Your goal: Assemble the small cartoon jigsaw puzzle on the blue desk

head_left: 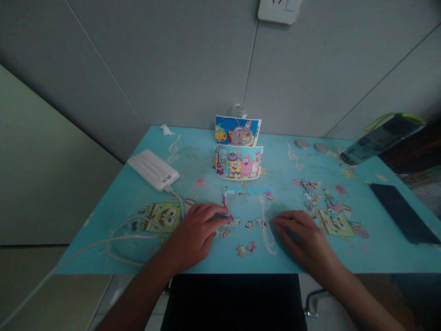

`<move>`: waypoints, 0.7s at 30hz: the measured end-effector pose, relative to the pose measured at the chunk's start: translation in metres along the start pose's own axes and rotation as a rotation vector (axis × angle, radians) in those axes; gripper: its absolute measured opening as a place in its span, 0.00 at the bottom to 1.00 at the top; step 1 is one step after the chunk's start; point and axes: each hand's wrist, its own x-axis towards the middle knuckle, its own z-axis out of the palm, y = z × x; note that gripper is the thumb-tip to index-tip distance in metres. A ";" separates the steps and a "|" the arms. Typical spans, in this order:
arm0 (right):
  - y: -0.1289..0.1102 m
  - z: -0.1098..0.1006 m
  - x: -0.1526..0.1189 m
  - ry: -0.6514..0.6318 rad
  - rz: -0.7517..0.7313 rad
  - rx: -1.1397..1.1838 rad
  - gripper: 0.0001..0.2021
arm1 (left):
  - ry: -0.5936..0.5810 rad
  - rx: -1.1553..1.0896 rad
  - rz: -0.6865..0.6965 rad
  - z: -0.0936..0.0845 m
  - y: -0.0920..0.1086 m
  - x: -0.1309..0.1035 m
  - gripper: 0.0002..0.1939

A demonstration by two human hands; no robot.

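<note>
My left hand rests on the table with its fingers stretched out and apart. Its fingertips touch the left side of a partly joined jigsaw frame and a small joined jigsaw cluster. The frame's top strip runs across the table. My right hand lies to the right with fingers loosely bent, holding nothing that I can see. Just left of its fingertips is a jigsaw piece. Nearer me lie loose pieces. Behind the frame a cartoon picture card stands upright.
A white power bank with a cable lies left. Loose jigsaw pieces are heaped at right, beside a dark phone-like slab. A bottle lies or leans at far right. Two round discs sit near the wall.
</note>
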 end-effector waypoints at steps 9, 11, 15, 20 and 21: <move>-0.039 0.018 0.029 -0.126 0.005 -0.106 0.11 | -0.006 0.009 -0.005 0.001 0.001 0.000 0.27; -0.039 0.019 0.032 -0.119 -0.001 -0.117 0.10 | -0.006 0.004 -0.010 0.002 0.001 0.000 0.27; -0.036 0.020 0.033 -0.127 -0.018 -0.082 0.08 | 0.010 -0.003 -0.004 0.002 0.001 0.000 0.28; -0.037 0.021 0.036 -0.170 0.003 -0.020 0.09 | 0.010 -0.008 -0.011 0.001 0.002 0.000 0.28; -0.036 0.021 0.037 -0.177 -0.001 -0.006 0.09 | 0.008 -0.010 -0.012 0.001 0.002 0.001 0.27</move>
